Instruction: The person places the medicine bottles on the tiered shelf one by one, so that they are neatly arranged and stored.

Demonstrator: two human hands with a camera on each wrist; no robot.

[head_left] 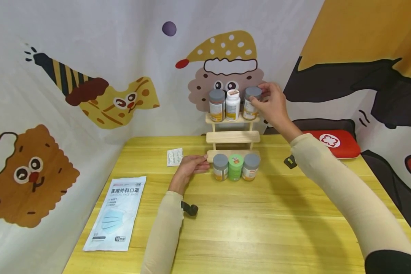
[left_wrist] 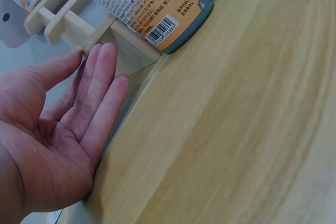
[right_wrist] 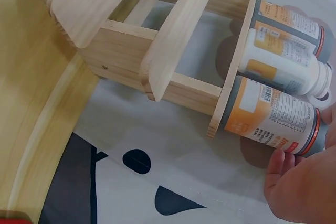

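Note:
A three-step wooden stand (head_left: 233,136) stands at the back of the table. Around the upper part of a grey-capped bottle (head_left: 250,108) on its top step curls my right hand (head_left: 274,106), and that bottle's base meets the step in the right wrist view (right_wrist: 270,121). Left of it are a white bottle (head_left: 232,106) and another grey-capped bottle (head_left: 217,107). Thumb and fingertips of my left hand (head_left: 190,169) pinch the left end of the lowest step, seen close up in the left wrist view (left_wrist: 68,114).
Two grey-lidded jars (head_left: 220,169) flank a green jar (head_left: 235,169) before the lowest step. A face mask packet (head_left: 118,213) lies at the left, a blister pack (head_left: 174,156) nearer the stand. A red case (head_left: 346,144) is at the back right, against the printed cloth.

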